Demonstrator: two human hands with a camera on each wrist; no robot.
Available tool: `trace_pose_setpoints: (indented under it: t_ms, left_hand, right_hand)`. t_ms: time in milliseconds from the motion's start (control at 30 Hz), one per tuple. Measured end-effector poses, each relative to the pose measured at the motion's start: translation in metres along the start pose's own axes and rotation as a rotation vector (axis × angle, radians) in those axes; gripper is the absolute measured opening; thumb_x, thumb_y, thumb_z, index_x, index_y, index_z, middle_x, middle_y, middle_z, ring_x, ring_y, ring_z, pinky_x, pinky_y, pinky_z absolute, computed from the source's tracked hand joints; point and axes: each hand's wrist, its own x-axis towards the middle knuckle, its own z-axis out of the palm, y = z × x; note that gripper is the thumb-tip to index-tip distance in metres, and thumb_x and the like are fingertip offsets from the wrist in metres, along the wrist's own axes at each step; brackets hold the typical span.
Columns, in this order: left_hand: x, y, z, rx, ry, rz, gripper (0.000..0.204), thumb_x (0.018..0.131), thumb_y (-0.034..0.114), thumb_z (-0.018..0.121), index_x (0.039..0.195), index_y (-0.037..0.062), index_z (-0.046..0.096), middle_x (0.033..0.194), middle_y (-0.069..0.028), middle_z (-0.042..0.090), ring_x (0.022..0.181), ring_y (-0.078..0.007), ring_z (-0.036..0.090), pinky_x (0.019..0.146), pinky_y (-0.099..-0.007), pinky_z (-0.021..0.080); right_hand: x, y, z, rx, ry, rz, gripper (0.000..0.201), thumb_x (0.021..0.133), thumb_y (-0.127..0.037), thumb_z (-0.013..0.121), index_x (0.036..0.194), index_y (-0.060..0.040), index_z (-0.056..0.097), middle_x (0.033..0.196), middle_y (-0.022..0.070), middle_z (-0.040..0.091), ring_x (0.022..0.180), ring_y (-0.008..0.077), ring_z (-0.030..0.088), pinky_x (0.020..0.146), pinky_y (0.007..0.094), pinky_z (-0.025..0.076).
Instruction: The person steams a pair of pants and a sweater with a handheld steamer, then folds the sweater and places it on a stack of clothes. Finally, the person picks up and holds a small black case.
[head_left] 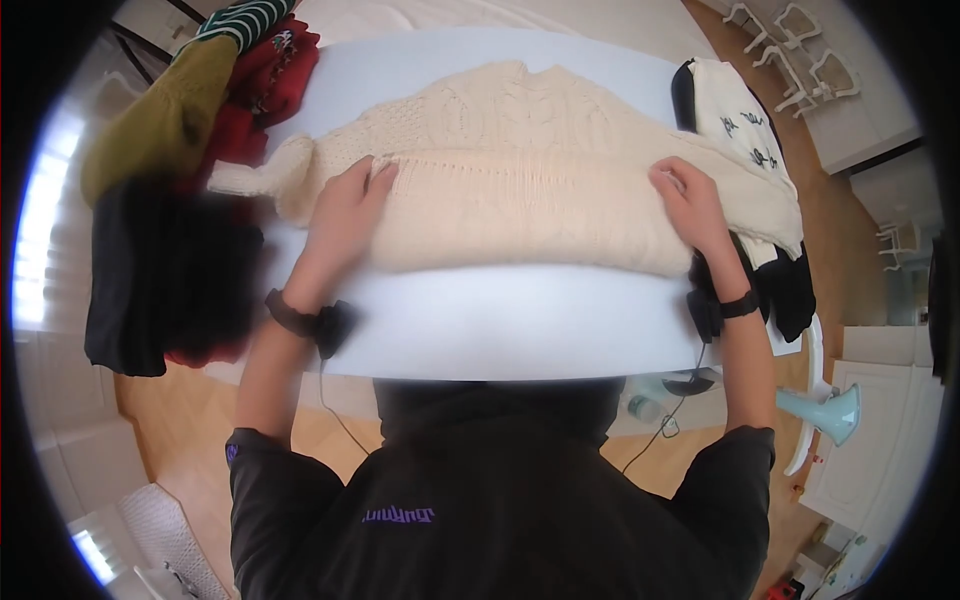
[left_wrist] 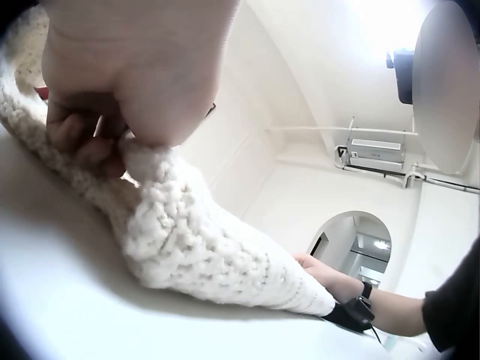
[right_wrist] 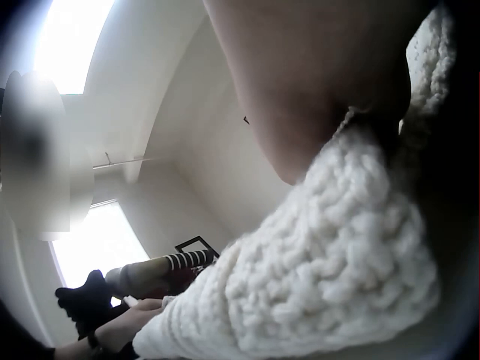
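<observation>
A cream knitted sweater (head_left: pixel 520 200) lies across the white table (head_left: pixel 480 320), its near part folded over into a wide band. The left hand (head_left: pixel 350 210) pinches the band's left end; in the left wrist view its curled fingers grip the knit (left_wrist: pixel 187 232). At the band's right end, the right hand (head_left: pixel 692 205) holds the edge between thumb and fingers. Chunky knit (right_wrist: pixel 322 255) bulges below the right hand (right_wrist: pixel 322 82) in the right wrist view, where the fingertips are hidden. One sleeve (head_left: pixel 245 180) sticks out at the left.
Dark clothes (head_left: pixel 170 280), a red garment (head_left: pixel 275 75) and an olive one (head_left: pixel 165 125) are heaped at the table's left. On the right lie white garments with black lettering (head_left: pixel 735 115) and black cloth (head_left: pixel 790 295). A light blue object (head_left: pixel 840 412) stands beyond the right edge.
</observation>
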Motion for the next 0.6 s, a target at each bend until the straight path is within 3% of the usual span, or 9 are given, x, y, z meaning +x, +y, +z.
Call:
trace_pose_setpoints:
  t_ms: [33, 133, 200, 267, 367, 433, 500, 600]
  left_hand:
    - [0.004, 0.006, -0.001, 0.091, 0.03, 0.002, 0.04, 0.109, 0.034, 0.059, 0.106, -0.0055, 0.065, 0.078, -0.0231, 0.064, 0.073, -0.0355, 0.063, 0.072, -0.0436, 0.049]
    - [0.021, 0.034, -0.012, 0.083, 0.171, 0.043, 0.04, 0.109, 0.036, 0.059, 0.106, -0.0038, 0.066, 0.081, -0.0244, 0.067, 0.076, -0.0408, 0.063, 0.072, -0.0441, 0.05]
    - [0.055, 0.026, -0.018, 0.06, 0.179, 0.058, 0.042, 0.108, 0.038, 0.059, 0.108, -0.0032, 0.066, 0.083, -0.0246, 0.068, 0.078, -0.0415, 0.065, 0.074, -0.045, 0.05]
    - [0.097, 0.017, -0.024, 0.031, 0.201, 0.077, 0.044, 0.108, 0.04, 0.059, 0.11, -0.0027, 0.067, 0.084, -0.0248, 0.069, 0.08, -0.0423, 0.067, 0.076, -0.0459, 0.051]
    - [0.154, -0.005, -0.014, 0.144, 0.174, 0.074, 0.05, 0.106, 0.047, 0.059, 0.117, 0.0001, 0.07, 0.097, -0.0258, 0.074, 0.094, -0.0438, 0.072, 0.085, -0.0467, 0.054]
    - [0.186, -0.029, 0.004, 0.16, 0.136, 0.001, 0.054, 0.104, 0.052, 0.057, 0.126, 0.0038, 0.071, 0.114, -0.025, 0.076, 0.109, -0.0436, 0.072, 0.095, -0.0482, 0.055]
    - [0.207, -0.05, 0.018, 0.212, 0.106, -0.051, 0.055, 0.104, 0.052, 0.057, 0.13, 0.0056, 0.071, 0.121, -0.024, 0.075, 0.115, -0.0429, 0.071, 0.098, -0.048, 0.054]
    - [0.217, -0.055, 0.021, 0.288, 0.036, -0.113, 0.055, 0.103, 0.053, 0.057, 0.13, 0.0065, 0.071, 0.127, -0.0223, 0.075, 0.12, -0.0413, 0.07, 0.1, -0.048, 0.054]
  right_hand:
    - [0.005, -0.001, -0.001, 0.006, 0.008, -0.007, 0.028, 0.101, -0.023, 0.072, 0.112, 0.0024, 0.073, 0.09, 0.0133, 0.075, 0.084, 0.0182, 0.07, 0.083, 0.0315, 0.055]
    - [0.028, -0.028, -0.022, 0.05, 0.015, -0.026, 0.035, 0.096, -0.028, 0.08, 0.112, 0.002, 0.074, 0.093, 0.0102, 0.077, 0.088, 0.0173, 0.071, 0.084, 0.0314, 0.056]
    - [0.052, -0.035, -0.039, 0.086, 0.023, -0.03, 0.04, 0.093, -0.031, 0.084, 0.113, 0.0016, 0.075, 0.096, 0.0086, 0.078, 0.091, 0.017, 0.072, 0.085, 0.0316, 0.056]
    - [0.093, -0.025, -0.054, 0.09, -0.215, 0.019, 0.052, 0.085, -0.038, 0.092, 0.116, 0.0011, 0.075, 0.106, 0.0098, 0.079, 0.097, 0.0176, 0.073, 0.088, 0.0335, 0.058]
    - [0.142, 0.014, -0.028, 0.025, -0.079, 0.013, 0.059, 0.082, -0.041, 0.093, 0.119, 0.0016, 0.075, 0.111, 0.0145, 0.078, 0.099, 0.0193, 0.074, 0.089, 0.0348, 0.058]
    - [0.17, 0.036, -0.007, -0.035, -0.054, 0.011, 0.06, 0.082, -0.042, 0.093, 0.12, 0.0015, 0.075, 0.111, 0.0161, 0.078, 0.1, 0.0206, 0.074, 0.09, 0.035, 0.058]
    - [0.184, 0.054, 0.015, -0.094, -0.027, 0.014, 0.062, 0.082, -0.043, 0.093, 0.121, 0.0014, 0.075, 0.111, 0.0177, 0.078, 0.101, 0.0219, 0.074, 0.092, 0.0353, 0.058]
    - [0.189, 0.055, 0.03, -0.061, -0.163, 0.133, 0.06, 0.086, -0.045, 0.087, 0.124, 0.0001, 0.073, 0.113, 0.0221, 0.077, 0.103, 0.0304, 0.074, 0.095, 0.0371, 0.057]
